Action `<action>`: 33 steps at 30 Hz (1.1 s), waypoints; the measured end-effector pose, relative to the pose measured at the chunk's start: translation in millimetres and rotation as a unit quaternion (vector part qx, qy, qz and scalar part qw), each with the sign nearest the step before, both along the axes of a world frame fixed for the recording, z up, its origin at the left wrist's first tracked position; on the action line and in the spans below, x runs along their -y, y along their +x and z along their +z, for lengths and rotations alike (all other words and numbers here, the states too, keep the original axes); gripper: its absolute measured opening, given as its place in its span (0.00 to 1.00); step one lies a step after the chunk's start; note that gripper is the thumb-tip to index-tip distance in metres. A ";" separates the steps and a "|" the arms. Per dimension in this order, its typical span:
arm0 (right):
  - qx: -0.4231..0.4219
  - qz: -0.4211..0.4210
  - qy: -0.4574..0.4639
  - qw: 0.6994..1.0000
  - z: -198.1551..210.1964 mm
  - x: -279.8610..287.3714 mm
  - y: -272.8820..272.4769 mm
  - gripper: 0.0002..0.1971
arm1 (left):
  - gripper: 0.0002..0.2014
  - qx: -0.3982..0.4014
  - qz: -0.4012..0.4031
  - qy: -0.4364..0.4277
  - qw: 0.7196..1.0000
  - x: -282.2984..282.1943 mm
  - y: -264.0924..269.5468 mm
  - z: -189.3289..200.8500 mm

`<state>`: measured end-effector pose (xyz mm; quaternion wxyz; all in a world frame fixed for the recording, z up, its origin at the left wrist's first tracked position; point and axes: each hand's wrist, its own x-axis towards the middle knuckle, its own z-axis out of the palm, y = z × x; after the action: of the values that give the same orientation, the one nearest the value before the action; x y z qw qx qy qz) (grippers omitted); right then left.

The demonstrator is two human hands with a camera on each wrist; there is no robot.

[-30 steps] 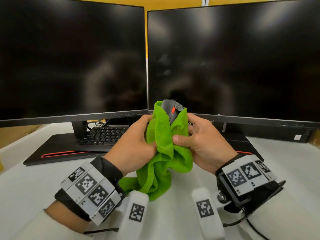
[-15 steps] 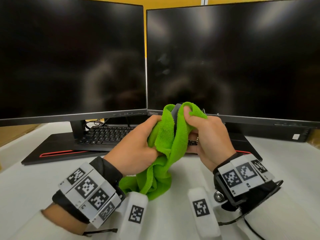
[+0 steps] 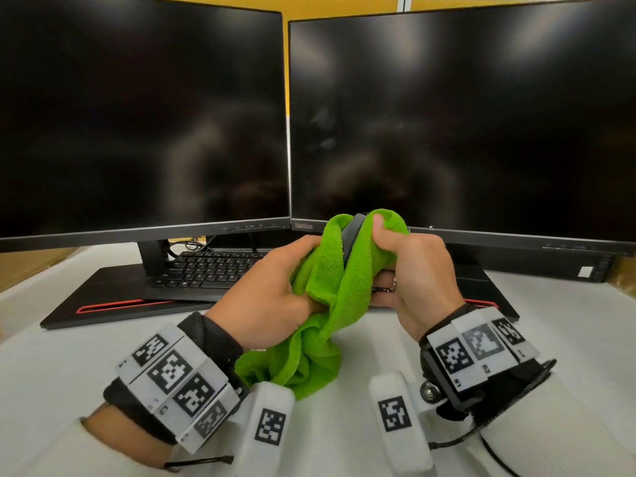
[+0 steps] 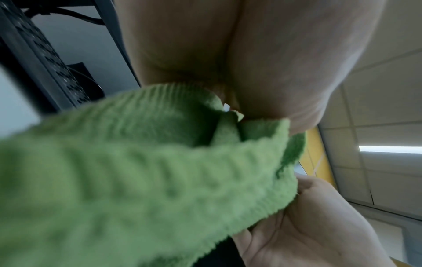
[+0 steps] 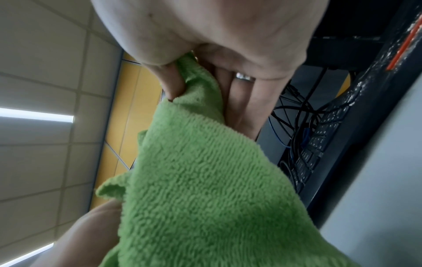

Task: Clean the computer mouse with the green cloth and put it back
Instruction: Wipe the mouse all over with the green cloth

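Observation:
The green cloth (image 3: 323, 287) is wrapped round the black computer mouse (image 3: 351, 232), of which only a dark strip shows between the folds, held above the table in front of the monitors. My left hand (image 3: 272, 287) grips the cloth from the left, fingers curled into it. My right hand (image 3: 406, 270) pinches cloth and mouse from the right, thumb on top. In the wrist views only the cloth (image 4: 141, 177) (image 5: 205, 189) and palms show; the mouse is hidden there.
Two dark monitors (image 3: 144, 115) (image 3: 464, 125) stand close behind the hands. A black keyboard (image 3: 210, 270) lies under the left monitor on a black base with a red stripe (image 3: 113, 306). White tabletop (image 3: 51, 356) spreads in front.
The cloth has been drawn up over the mouse, hiding its red wheel. My right hand rotated and its thumb moved to the top of the bundle.

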<state>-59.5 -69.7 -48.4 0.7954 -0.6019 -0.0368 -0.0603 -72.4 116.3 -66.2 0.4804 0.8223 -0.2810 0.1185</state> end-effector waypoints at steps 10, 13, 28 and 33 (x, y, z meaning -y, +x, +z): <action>0.105 0.099 -0.043 0.989 -18.2 -2.1 7.5 0.16 | 0.29 -0.032 -0.005 -0.093 0.995 -5.2 4.6 -3.2; 0.140 0.130 -0.045 0.981 -23.3 -3.9 9.9 0.32 | 0.28 -0.051 -0.018 -0.116 0.992 -3.2 3.8 -4.3; 0.150 0.188 -0.032 0.970 -16.0 13.4 16.2 0.39 | 0.22 -0.072 -0.061 -0.156 0.983 -10.8 -0.4 5.0; 0.144 0.175 -0.018 0.974 -13.8 16.1 16.5 0.40 | 0.23 -0.085 -0.073 -0.192 0.975 -8.6 -0.4 3.9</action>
<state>-43.0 -85.9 -62.2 0.7689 -0.5853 -0.2572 -0.0055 -72.7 125.0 -62.3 0.6588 0.6991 -0.2703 0.0646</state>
